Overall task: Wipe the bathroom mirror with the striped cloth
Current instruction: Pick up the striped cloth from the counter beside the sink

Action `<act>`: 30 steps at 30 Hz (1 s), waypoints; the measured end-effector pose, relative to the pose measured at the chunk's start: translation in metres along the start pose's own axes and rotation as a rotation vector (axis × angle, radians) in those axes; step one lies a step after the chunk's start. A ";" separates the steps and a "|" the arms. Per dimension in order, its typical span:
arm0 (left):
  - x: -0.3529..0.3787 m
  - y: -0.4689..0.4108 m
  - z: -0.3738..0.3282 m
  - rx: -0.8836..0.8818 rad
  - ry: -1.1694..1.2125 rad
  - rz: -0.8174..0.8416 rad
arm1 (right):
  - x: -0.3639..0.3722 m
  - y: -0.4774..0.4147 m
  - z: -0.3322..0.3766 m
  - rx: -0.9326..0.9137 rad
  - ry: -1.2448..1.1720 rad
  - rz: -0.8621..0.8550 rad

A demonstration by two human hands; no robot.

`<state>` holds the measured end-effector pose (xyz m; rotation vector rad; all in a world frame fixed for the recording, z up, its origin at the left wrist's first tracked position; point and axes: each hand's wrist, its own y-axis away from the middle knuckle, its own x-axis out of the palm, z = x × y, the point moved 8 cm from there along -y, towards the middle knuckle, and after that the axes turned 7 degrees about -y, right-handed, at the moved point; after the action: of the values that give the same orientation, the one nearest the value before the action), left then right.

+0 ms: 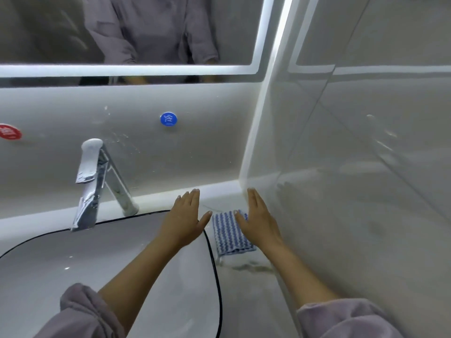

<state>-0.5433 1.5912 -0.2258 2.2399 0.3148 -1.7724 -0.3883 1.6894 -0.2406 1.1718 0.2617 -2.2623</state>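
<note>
Both my left hand [185,217] and right hand [260,222] are hovering by the cloth [228,240].
Grip wide, empty; mirror [61,30] is awaiting wiping.

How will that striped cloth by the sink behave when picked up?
The striped cloth lies folded, so it will probably flop and unfold. It looks thin, likely light. The counter nearby looks wet, so it may cling.

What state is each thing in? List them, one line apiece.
striped cloth: folded, lying flat on the counter beside the basin, not gripped.
left hand: open, fingers straight, above the basin's rim.
right hand: open, fingers straight, over the cloth's right edge.
faucet: no water running.
mirror: edge light strip lit.
</note>
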 end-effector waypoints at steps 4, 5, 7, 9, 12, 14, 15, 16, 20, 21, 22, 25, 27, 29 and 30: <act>0.027 -0.014 -0.015 -0.041 0.177 0.084 | 0.030 -0.004 -0.029 0.129 -0.113 0.021; 0.035 -0.018 -0.018 -0.061 0.222 0.103 | 0.038 -0.005 -0.036 0.154 -0.135 0.028; 0.047 -0.026 -0.025 -0.103 0.298 0.118 | 0.051 -0.006 -0.050 0.203 -0.168 0.030; 0.056 -0.032 -0.032 -0.137 0.342 0.124 | 0.060 -0.008 -0.064 0.250 -0.193 0.030; 0.067 -0.042 -0.038 -0.190 0.391 0.133 | 0.071 -0.011 -0.078 0.300 -0.247 0.030; 0.076 -0.048 -0.040 -0.236 0.429 0.175 | 0.077 -0.013 -0.084 0.324 -0.265 0.022; 0.081 -0.051 -0.040 -0.262 0.446 0.199 | 0.079 -0.014 -0.087 0.330 -0.265 0.017; 0.088 -0.055 -0.040 -0.292 0.463 0.226 | 0.081 -0.014 -0.088 0.330 -0.264 0.014; 0.120 -0.059 -0.032 -0.468 0.521 0.329 | 0.090 -0.018 -0.093 0.328 -0.271 0.012; 0.127 -0.058 -0.030 -0.506 0.520 0.340 | 0.092 -0.019 -0.094 0.330 -0.271 0.007; 0.133 -0.058 -0.029 -0.534 0.518 0.349 | 0.093 -0.021 -0.096 0.333 -0.265 0.003; 0.148 -0.055 -0.030 -0.604 0.552 0.365 | 0.095 -0.024 -0.101 0.351 -0.229 -0.001; 0.155 -0.055 -0.030 -0.623 0.555 0.361 | 0.094 -0.025 -0.104 0.361 -0.237 -0.022; 0.158 -0.057 -0.026 -0.656 0.543 0.333 | 0.094 -0.025 -0.103 0.362 -0.256 -0.025; 0.160 -0.057 -0.022 -0.694 0.558 0.327 | 0.094 -0.025 -0.103 0.361 -0.263 -0.021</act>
<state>-0.5053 1.6534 -0.3804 2.0430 0.5328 -0.6912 -0.3750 1.7153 -0.3793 1.0241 -0.2470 -2.5181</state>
